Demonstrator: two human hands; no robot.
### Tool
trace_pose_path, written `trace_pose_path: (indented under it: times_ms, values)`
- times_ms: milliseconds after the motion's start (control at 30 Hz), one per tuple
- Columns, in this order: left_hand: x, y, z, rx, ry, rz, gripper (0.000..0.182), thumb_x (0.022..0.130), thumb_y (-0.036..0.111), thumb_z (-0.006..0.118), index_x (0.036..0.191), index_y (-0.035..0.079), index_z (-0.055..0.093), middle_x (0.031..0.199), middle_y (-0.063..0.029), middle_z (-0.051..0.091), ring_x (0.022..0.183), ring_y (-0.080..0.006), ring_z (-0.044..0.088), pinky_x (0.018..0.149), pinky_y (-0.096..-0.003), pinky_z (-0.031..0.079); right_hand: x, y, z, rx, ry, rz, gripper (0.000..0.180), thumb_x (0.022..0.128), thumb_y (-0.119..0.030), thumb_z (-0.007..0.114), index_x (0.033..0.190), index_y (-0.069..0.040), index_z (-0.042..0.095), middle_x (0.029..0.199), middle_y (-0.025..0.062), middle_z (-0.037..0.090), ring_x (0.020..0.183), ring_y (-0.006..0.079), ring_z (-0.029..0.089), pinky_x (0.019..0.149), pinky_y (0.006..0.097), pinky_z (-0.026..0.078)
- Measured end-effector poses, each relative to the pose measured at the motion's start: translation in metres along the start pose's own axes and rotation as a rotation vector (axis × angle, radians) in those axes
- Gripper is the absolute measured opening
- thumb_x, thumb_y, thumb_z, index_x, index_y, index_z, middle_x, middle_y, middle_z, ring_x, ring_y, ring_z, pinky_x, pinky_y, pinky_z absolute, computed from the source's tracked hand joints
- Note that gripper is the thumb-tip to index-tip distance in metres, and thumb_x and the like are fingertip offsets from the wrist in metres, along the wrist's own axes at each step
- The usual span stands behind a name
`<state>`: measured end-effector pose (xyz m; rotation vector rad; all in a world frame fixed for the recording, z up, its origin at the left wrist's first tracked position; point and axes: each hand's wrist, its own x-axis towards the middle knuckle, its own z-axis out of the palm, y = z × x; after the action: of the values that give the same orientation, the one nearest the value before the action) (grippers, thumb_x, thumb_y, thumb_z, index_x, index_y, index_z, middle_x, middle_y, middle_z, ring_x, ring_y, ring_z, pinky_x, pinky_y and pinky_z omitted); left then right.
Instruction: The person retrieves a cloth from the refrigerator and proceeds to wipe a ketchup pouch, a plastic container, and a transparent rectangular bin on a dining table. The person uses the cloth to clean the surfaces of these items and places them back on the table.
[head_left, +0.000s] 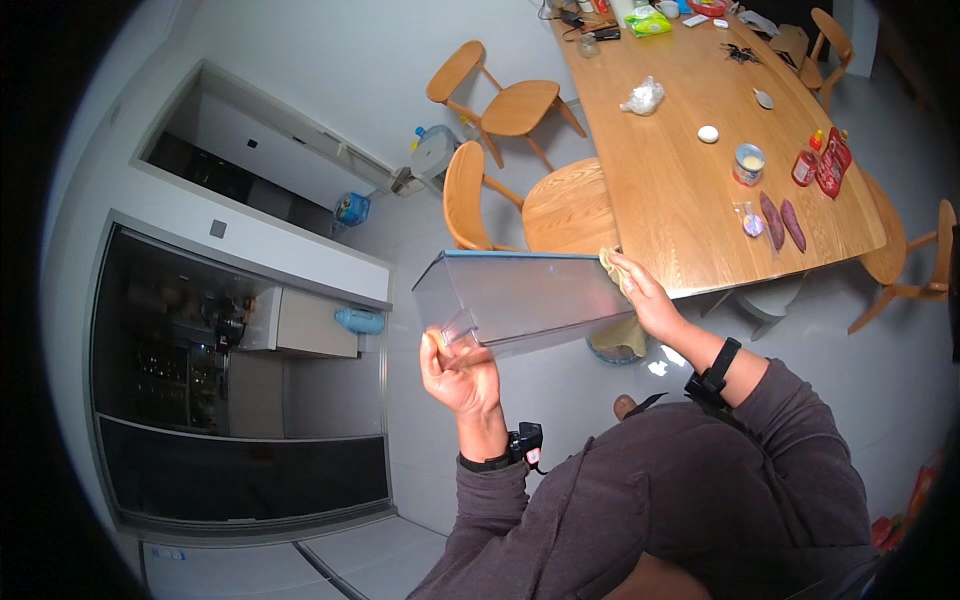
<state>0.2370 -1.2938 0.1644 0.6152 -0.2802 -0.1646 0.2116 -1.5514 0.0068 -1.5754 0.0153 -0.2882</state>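
A clear plastic drawer bin (536, 300) with a blue strip along its upper edge is held up in front of me, tilted. My left hand (463, 379) grips its near left end, fingers curled around the clear plastic there. At the bin's right end, my right hand (651, 298) presses a yellowish cloth (615, 271) over the edge. Part of the cloth is hidden behind the fingers and the bin. More yellowish cloth (628, 336) hangs below the right hand, over a round basin (606, 352) low behind the bin.
A wooden table (675, 210) stands ahead to the right, bearing purple sweet potatoes (772, 221), a tin (748, 165), a red sauce bottle (805, 161) and a crumpled plastic bag (643, 97). A wooden chair (566, 206) sits just beyond the bin. A dark glass sliding door (240, 472) is on the left.
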Motion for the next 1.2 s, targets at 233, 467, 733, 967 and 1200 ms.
trace_pose_path:
  times_ms: [233, 467, 733, 967, 1200]
  values:
    - [-0.003, -0.013, -0.011, 0.261, -0.089, -0.067, 0.031, 0.098, 0.026, 0.047, 0.071, 0.012, 0.045, 0.067, -0.0057, 0.059, 0.063, -0.0187, 0.059, 0.064, -0.0326, 0.053, 0.011, -0.052, 0.001, 0.17, 0.025, 0.151, 0.032, 0.099, -0.006, 0.045, 0.129, -0.003, 0.056, 0.13, 0.0087, 0.058, 0.122, 0.0168, 0.052, 0.105, 0.0295, 0.038]
    - [-0.014, -0.027, 0.0, 0.426, -0.176, -0.215, 0.033, 0.094, 0.02, 0.051, 0.066, 0.004, 0.046, 0.057, -0.018, 0.058, 0.048, -0.0235, 0.057, 0.052, -0.0367, 0.055, 0.023, -0.148, 0.008, 0.358, -0.412, -0.219, 0.041, 0.104, -0.029, 0.041, 0.136, -0.004, 0.05, 0.138, 0.0095, 0.053, 0.129, 0.02, 0.046, 0.108, 0.034, 0.034]
    - [-0.02, -0.03, -0.002, 0.236, -0.269, -0.229, 0.037, 0.092, 0.021, 0.053, 0.06, 0.005, 0.045, 0.051, -0.0147, 0.054, 0.044, -0.0211, 0.051, 0.044, -0.0316, 0.045, 0.023, -0.12, 0.007, 0.213, -0.626, 0.027, 0.052, 0.106, -0.039, 0.033, 0.144, -0.006, 0.039, 0.14, 0.0113, 0.048, 0.129, 0.021, 0.045, 0.108, 0.0338, 0.033]
    - [-0.022, -0.025, 0.0, 0.267, -0.363, -0.24, 0.04, 0.09, 0.021, 0.054, 0.055, 0.007, 0.042, 0.049, -0.0127, 0.05, 0.042, -0.0215, 0.049, 0.04, -0.0312, 0.038, 0.025, -0.084, 0.004, 0.059, -0.568, 0.084, 0.041, 0.104, -0.036, 0.041, 0.129, -0.006, 0.055, 0.12, 0.0092, 0.061, 0.112, 0.0145, 0.054, 0.098, 0.0308, 0.04]
    - [-0.01, -0.026, 0.007, 0.38, -0.492, -0.198, 0.042, 0.09, 0.023, 0.054, 0.053, 0.006, 0.045, 0.049, -0.0093, 0.052, 0.048, -0.022, 0.054, 0.05, -0.0306, 0.041, 0.031, -0.097, 0.005, 0.01, -0.4, 0.105, 0.043, 0.096, -0.042, 0.058, 0.085, -0.001, 0.068, 0.075, 0.003, 0.066, 0.075, 0.0099, 0.058, 0.068, 0.0298, 0.045]
